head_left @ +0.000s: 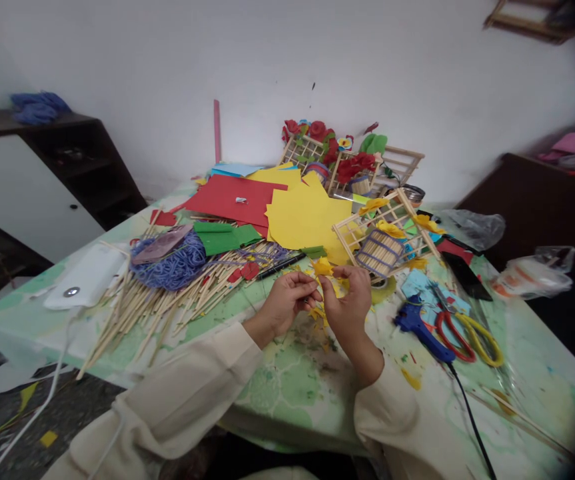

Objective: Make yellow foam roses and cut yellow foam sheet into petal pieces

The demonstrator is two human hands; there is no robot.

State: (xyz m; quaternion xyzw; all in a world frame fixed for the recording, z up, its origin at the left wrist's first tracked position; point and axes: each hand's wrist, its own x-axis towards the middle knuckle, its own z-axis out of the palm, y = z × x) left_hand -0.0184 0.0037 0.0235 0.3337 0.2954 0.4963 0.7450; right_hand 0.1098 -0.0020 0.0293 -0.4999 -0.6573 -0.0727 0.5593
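A green table (287,387) held everything, and places below are given from the yellow paper flower (322,267) that the two hands worked on near the table's middle. Far to its left lay a white pouch (84,277), then a heap of wooden sticks (147,310) with a tangle of blue yarn (170,263) on top. Behind the flower and a little left were green paper (222,237), a red sheet (230,198) and a large yellow sheet (304,217).

The left hand (287,301) was closed, its fingertips pinching the lower left side of the flower. The flower was small, bright yellow and crumpled, with folded petal-like edges, held just above the table between both hands. The right hand (350,300) gripped its right side, thumb and fingers closed on the paper.

Just right of the flower stood a bundle of toothpicks (380,252) inside a wooden lattice frame (392,230). Further right lay a blue glue gun (420,327), then scissors (467,333) with red and yellow handles.
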